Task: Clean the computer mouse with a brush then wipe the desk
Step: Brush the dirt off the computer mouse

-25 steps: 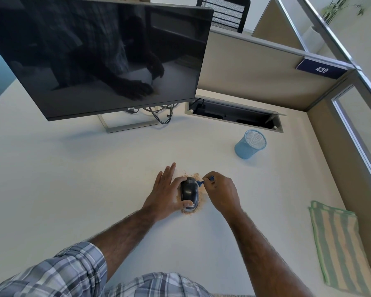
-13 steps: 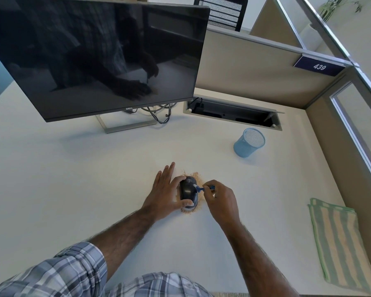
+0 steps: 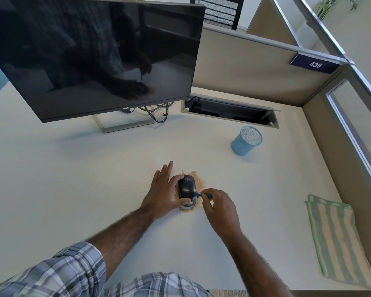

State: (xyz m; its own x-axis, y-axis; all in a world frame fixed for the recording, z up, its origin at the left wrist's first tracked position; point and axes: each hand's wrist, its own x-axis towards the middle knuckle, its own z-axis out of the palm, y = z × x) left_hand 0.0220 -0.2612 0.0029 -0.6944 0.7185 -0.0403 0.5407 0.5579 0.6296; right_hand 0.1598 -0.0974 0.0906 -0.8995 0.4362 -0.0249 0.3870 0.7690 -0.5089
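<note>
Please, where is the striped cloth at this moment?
In the head view, the striped cloth lies on the desk at the far right, beside the partition wall, well apart from the right hand.

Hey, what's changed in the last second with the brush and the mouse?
The right hand drew the brush back along the right side of the mouse, toward the person. The left hand still holds the mouse; crumbs, cloth and mesh cup haven't moved.

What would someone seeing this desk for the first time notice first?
The big dark monitor at upper left, then mid-desk: the left hand holds a black mouse amid brown crumbs while the right hand pinches a small blue brush against its side. A green striped cloth lies at far right.
</note>
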